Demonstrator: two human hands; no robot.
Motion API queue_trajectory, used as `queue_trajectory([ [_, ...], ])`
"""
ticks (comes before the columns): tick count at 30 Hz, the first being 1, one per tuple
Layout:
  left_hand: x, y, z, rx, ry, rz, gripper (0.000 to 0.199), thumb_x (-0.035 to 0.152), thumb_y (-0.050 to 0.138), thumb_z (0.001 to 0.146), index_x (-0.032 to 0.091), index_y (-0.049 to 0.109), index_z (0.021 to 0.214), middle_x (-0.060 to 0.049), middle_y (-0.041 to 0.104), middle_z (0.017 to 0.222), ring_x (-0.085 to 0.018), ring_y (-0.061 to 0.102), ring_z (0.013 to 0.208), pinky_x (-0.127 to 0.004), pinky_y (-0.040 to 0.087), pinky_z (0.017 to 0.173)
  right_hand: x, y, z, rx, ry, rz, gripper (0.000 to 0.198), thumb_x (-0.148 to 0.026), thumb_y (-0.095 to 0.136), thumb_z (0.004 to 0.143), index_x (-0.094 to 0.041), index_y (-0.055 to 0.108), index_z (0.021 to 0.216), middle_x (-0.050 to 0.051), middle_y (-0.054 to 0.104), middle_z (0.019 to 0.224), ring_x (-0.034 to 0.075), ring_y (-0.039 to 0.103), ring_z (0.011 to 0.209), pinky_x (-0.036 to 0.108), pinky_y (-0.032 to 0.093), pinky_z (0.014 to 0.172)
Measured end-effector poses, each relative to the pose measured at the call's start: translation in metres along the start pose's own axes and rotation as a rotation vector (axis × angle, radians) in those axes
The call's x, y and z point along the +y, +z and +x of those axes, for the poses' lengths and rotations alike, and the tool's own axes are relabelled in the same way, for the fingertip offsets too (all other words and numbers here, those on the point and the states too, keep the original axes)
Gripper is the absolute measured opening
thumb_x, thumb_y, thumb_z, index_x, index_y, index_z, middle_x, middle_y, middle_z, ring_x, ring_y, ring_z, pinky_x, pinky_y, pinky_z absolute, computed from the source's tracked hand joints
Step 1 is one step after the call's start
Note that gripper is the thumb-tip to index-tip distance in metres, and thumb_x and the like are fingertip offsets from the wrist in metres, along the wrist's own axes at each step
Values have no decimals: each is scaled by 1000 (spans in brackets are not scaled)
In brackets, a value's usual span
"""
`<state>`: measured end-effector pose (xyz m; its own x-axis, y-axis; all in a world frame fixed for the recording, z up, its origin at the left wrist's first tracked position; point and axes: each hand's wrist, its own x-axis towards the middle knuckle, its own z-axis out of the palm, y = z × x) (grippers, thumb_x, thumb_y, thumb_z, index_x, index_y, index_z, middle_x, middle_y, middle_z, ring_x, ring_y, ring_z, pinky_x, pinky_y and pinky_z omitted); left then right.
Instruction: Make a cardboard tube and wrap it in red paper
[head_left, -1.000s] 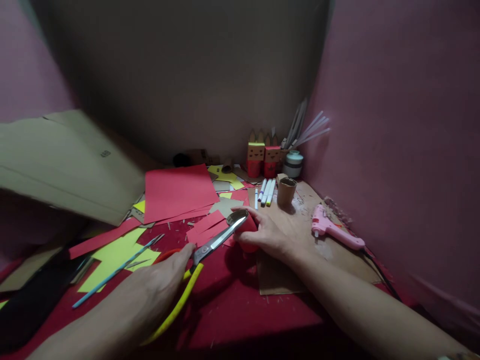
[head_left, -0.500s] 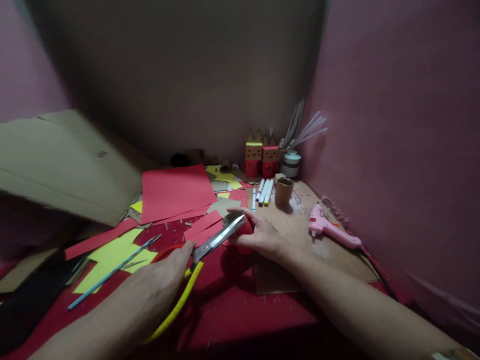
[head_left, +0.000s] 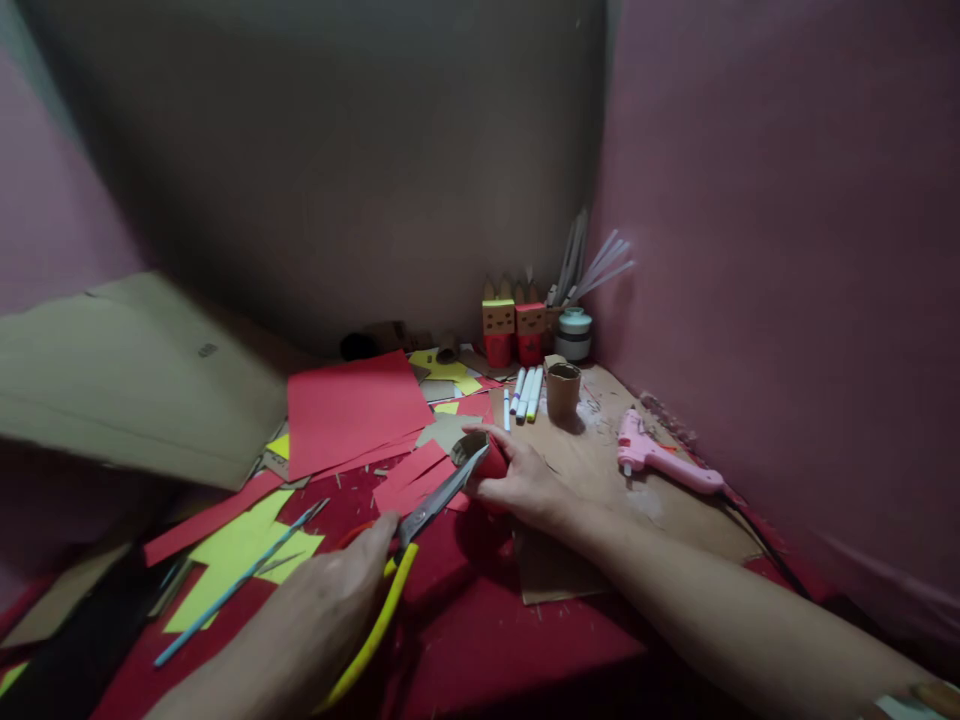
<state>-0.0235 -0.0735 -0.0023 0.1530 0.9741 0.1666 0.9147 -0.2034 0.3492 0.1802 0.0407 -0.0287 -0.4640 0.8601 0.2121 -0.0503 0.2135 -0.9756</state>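
My left hand (head_left: pixel 352 570) is closed around the handles of a pair of scissors (head_left: pixel 435 505) with yellow and red grips. Their blades point up and to the right, with the tips at the rim of a cardboard tube (head_left: pixel 493 462) covered in red paper. My right hand (head_left: pixel 521 478) wraps round that tube from the right, with its open end tilted toward the scissors. Cut strips of red paper (head_left: pixel 409 478) lie just behind the blades on the dark red table cover (head_left: pixel 450 610).
Red sheets (head_left: pixel 352 415), yellow paper scraps (head_left: pixel 232 545) and a blue stick (head_left: pixel 232 590) lie left. Markers (head_left: pixel 529 393), a bare cardboard tube (head_left: pixel 562 392) and a pink glue gun (head_left: pixel 660 457) rest to the right. Two decorated box figures (head_left: pixel 514 325) stand at the back.
The scissor blades have turned and look closer together, their tips now at the tube's rim. The tube's red side shows more. The whole view has shifted slightly.
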Motion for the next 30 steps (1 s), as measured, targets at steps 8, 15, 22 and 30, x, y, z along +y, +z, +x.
queue_trajectory([
  [8, -11, 11, 0, -77, 148, 332, 51, 15, 30, 79, 6, 49, 126, -22, 70, 96, -29, 71, 69, -37, 56, 60, 9, 4, 1, 58, -196, -115, 57, -24, 69, 63, -17, 53, 118, 4, 65, 95, 19, 62, 87, 33, 47, 83],
  [15, -28, 20, 0, 8, 281, 407, 51, 3, 25, 80, 9, 44, 126, -17, 73, 89, -27, 72, 66, -33, 55, 54, 11, 5, 3, 53, -245, -82, 55, -19, 66, 64, -19, 54, 118, 4, 64, 101, 18, 61, 88, 33, 48, 83],
  [22, -24, 4, 6, 38, 132, 306, 45, 13, 29, 83, 14, 42, 127, -12, 73, 81, -27, 71, 68, -32, 52, 54, -1, 0, 2, 65, -98, 33, 60, -19, 73, 60, -21, 54, 117, 1, 64, 96, 18, 59, 87, 33, 46, 82],
  [30, -30, -22, 32, 142, -224, -9, 46, 26, 46, 76, 14, 47, 120, -12, 68, 93, -29, 66, 87, -36, 51, 70, -13, -6, 1, -108, 46, 510, 41, -21, 76, 55, -20, 62, 94, 2, 63, 89, 16, 56, 77, 30, 45, 73],
])
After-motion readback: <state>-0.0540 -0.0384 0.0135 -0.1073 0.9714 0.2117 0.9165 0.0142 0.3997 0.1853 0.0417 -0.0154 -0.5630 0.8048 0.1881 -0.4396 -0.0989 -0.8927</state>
